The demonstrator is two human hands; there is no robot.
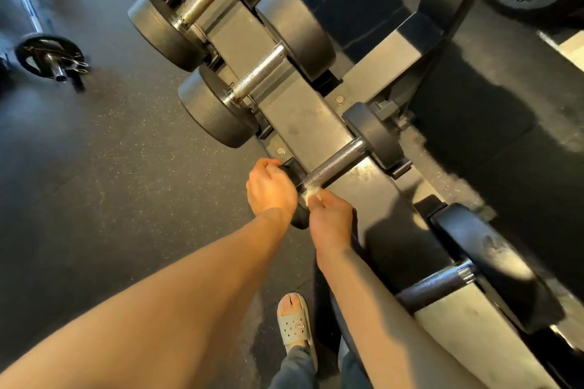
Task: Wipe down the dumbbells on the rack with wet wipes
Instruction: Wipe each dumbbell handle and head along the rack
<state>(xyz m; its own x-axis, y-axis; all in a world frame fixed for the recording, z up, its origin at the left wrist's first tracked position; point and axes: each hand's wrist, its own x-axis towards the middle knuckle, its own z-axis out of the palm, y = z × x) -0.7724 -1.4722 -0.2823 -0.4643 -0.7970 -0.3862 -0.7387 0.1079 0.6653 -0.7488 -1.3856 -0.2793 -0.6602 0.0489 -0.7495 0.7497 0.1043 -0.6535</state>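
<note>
Way over on the left, a barbell [50, 57] was parked on the floor. The near head of the small dumbbell [335, 166], seated on the rack [300, 117], was gripped under the curled left hand [271, 189]. The wet wipe [311, 195] was pinched in the right hand [331, 221] at the near end of the knurled handle. Probably best done with the head braced and the wipe wrapped round and dragged the full length, since knurling traps grime.
</note>
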